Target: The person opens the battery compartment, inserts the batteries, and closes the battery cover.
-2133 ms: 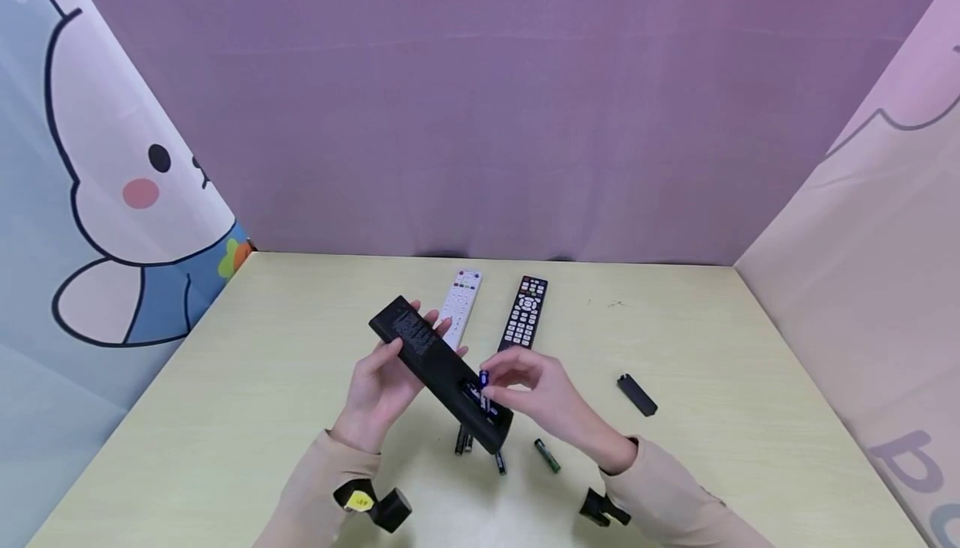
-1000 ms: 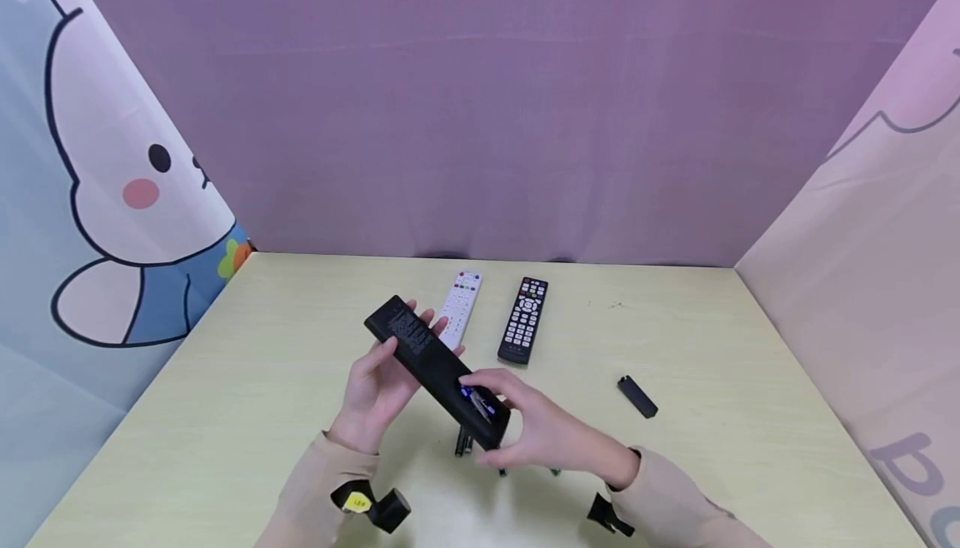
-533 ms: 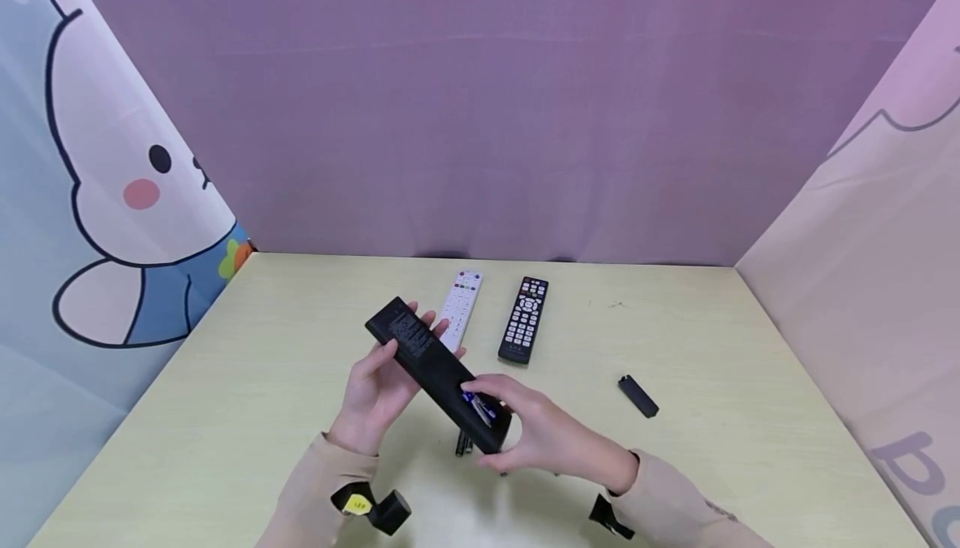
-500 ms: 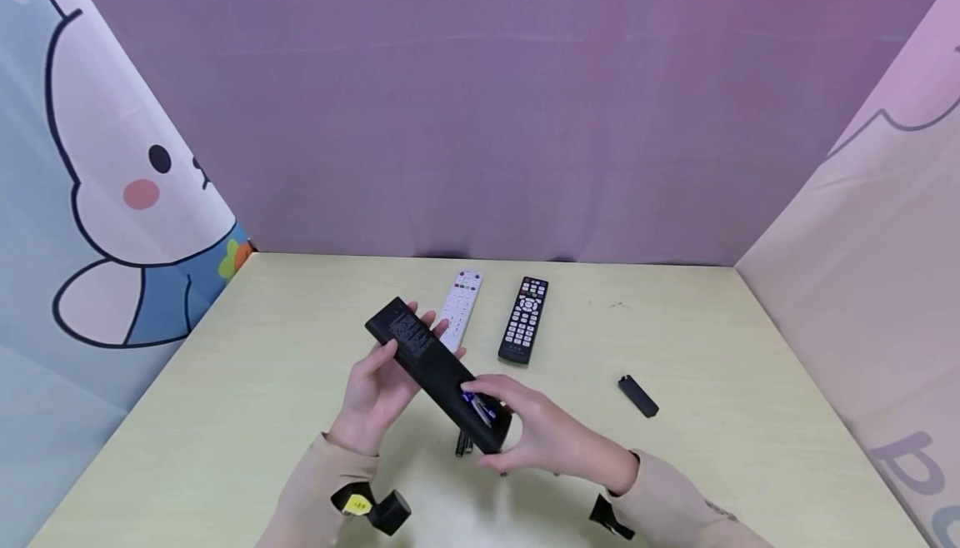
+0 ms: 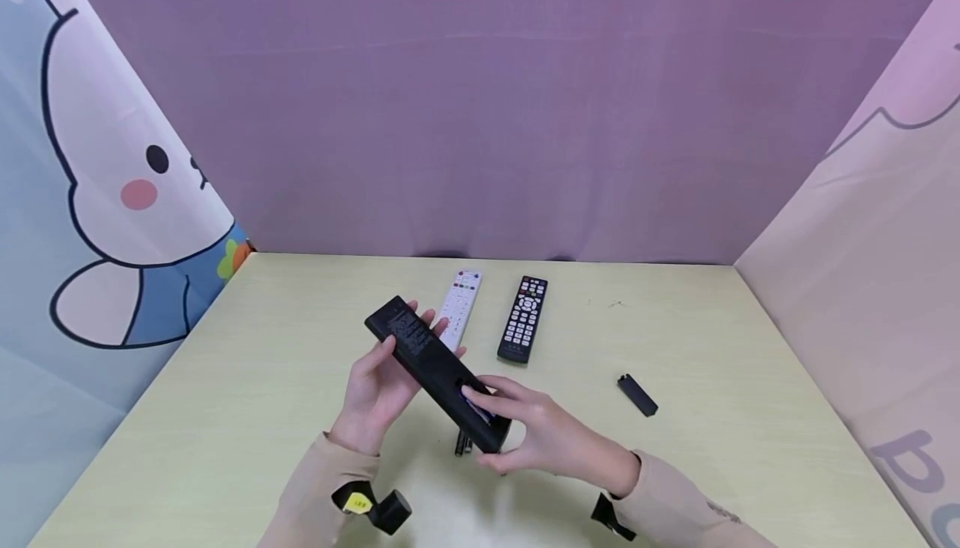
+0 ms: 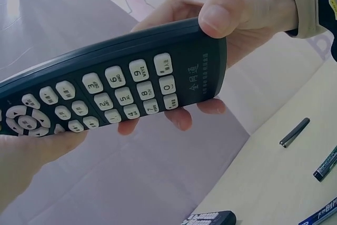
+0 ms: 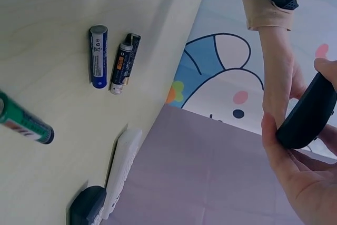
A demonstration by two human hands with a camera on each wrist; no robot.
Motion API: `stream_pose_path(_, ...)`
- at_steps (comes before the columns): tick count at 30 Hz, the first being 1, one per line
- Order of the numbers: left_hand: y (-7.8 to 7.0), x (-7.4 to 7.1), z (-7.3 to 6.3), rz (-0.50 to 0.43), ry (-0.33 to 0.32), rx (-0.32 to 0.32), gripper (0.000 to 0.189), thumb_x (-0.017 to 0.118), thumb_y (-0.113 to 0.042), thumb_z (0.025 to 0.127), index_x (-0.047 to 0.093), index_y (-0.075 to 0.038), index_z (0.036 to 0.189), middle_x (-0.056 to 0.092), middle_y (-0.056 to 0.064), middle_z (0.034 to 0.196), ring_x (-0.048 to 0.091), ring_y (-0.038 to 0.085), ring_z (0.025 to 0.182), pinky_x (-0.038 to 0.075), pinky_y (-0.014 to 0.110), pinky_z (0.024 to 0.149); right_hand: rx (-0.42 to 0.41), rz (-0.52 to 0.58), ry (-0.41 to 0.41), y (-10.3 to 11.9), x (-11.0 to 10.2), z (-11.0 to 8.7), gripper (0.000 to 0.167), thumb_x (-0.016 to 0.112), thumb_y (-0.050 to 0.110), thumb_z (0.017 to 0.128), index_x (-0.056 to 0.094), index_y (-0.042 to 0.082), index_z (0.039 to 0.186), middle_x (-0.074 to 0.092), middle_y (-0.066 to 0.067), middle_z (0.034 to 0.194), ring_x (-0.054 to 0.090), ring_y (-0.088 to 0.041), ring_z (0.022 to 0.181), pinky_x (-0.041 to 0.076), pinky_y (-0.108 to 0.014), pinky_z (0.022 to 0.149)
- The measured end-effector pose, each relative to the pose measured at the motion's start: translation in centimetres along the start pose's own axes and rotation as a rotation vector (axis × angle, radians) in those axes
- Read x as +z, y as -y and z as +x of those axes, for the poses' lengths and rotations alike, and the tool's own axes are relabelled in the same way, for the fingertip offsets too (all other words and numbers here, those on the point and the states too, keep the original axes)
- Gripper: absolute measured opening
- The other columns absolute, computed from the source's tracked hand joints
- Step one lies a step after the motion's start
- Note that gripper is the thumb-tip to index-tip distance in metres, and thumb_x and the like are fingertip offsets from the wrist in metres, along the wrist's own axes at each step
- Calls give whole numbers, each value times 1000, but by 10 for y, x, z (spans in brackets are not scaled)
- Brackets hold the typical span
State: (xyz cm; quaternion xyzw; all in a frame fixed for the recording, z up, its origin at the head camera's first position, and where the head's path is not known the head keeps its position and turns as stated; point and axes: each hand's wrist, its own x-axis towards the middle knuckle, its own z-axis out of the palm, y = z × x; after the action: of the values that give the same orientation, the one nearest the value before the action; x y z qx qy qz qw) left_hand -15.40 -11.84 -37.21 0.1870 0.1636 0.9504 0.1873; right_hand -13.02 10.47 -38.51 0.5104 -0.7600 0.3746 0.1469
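Observation:
My left hand (image 5: 378, 394) holds a black remote control (image 5: 427, 361) in the air, its back facing up in the head view. Its buttons face the left wrist camera. My right hand (image 5: 543, 427) grips the remote's lower end from both edges, with a fingertip on the uncovered battery compartment (image 5: 481, 406). A blue-wrapped battery shows there, mostly hidden by the fingers. The loose battery cover (image 5: 637, 395) lies on the table to the right. In the right wrist view, a green battery (image 7: 26, 122), a blue-and-silver battery (image 7: 98, 59) and dark batteries (image 7: 124, 64) lie on the table.
A white remote (image 5: 461, 302) and another black remote (image 5: 522, 319) lie behind the hands, buttons up. Purple cloth (image 5: 480, 115) rises along the table's back edge. Printed cloth (image 5: 112, 156) closes the left side, and a pale one (image 5: 885, 223) the right.
Two seconds ago my right hand pinched a blue battery at the compartment. It then let go and moved to the remote's end. Now a finger has shifted down over the compartment.

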Motion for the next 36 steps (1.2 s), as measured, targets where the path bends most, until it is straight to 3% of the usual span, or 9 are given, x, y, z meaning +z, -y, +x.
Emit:
stream_pose_path(6, -1, 0, 1, 5, -1, -2, 37, 44, -8, 90, 37, -12, 125, 44, 9, 120, 37, 25, 120, 5, 58, 104, 8, -2, -7, 0, 1, -2, 72, 76, 24, 68, 43, 13, 131, 51, -20, 116, 57, -27, 97, 49, -22, 81)
stream_pose_path(14, -2, -1, 1, -2, 10, -9, 37, 46, -7, 89, 37, -12, 125, 44, 9, 120, 37, 25, 120, 1, 57, 104, 139, 80, 37, 3, -2, -3, 71, 76, 23, 67, 45, 15, 130, 50, -13, 120, 53, -24, 104, 49, -32, 83)
stream_pose_path(19, -3, -1, 1, -5, 4, -8, 37, 46, -7, 88, 38, -11, 124, 45, 10, 120, 37, 26, 120, 7, 58, 104, 210, 163, 72, 2, -7, -3, 66, 74, 24, 70, 46, 12, 129, 49, -9, 124, 50, -21, 110, 48, -33, 85)
stream_pose_path(24, -5, -1, -1, -10, -36, -2, 38, 46, -6, 88, 38, -11, 125, 44, 10, 120, 37, 26, 120, 12, 58, 103, 312, 248, 75, -2, -16, -6, 50, 67, 19, 78, 49, 7, 124, 54, -6, 118, 55, -13, 97, 50, -28, 79)
stream_pose_path(30, -7, -3, -4, -19, -55, 6, 37, 46, -4, 87, 40, -11, 124, 44, 11, 120, 37, 27, 120, 12, 59, 103, 355, 183, 43, -17, -26, -17, 28, 59, 10, 84, 58, 5, 111, 61, -6, 102, 58, -11, 86, 52, -28, 74)
stream_pose_path(36, -8, -4, -5, -37, -27, 4, 38, 45, -3, 87, 40, -10, 124, 45, 12, 120, 36, 27, 120, 14, 58, 103, 421, 103, 15, -37, -35, -32, 20, 57, 4, 83, 62, 8, 102, 63, -2, 95, 59, -8, 80, 52, -24, 69)
